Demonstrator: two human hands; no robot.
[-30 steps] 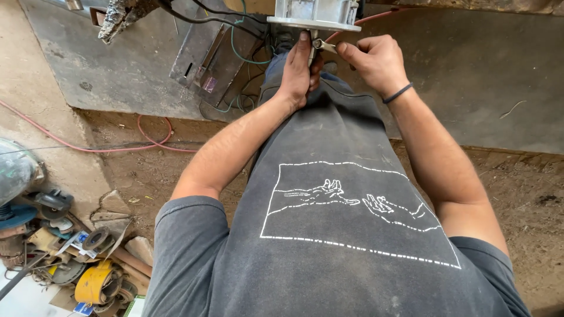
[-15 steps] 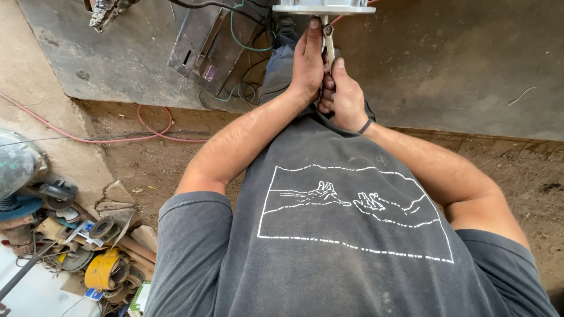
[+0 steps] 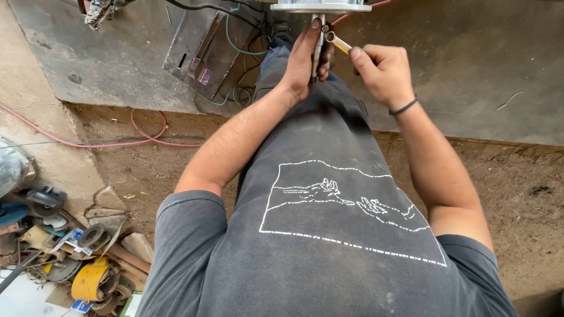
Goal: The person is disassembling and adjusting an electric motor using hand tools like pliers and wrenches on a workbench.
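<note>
Left hand (image 3: 305, 58) wrapped around the metal shaft (image 3: 318, 44) hanging under the round metal housing (image 3: 320, 7) at top of view. Right hand (image 3: 382, 70), half a second ago pressed against the left, now apart, fingers clamped on a small wrench (image 3: 338, 42) engaging the shaft. Judgement: wrench being swung, fastener turning.

Round metal housing (image 3: 320, 7) above the left-hand fingers (image 3: 314, 32) is getting cropped by the top edge; only its rim is showing. Thin metal rod (image 3: 318, 50) is running behind those fingers, lower end hidden. Small wrench (image 3: 339, 42) is disappearing into the right hand (image 3: 382, 70); handle covered, jaw end too small to read. Left hand (image 3: 305, 58) palm is facing away. Tool pile (image 3: 53, 246), well below-left of the fingers, is getting cut by the left edge, items too cluttered to tell.
</note>
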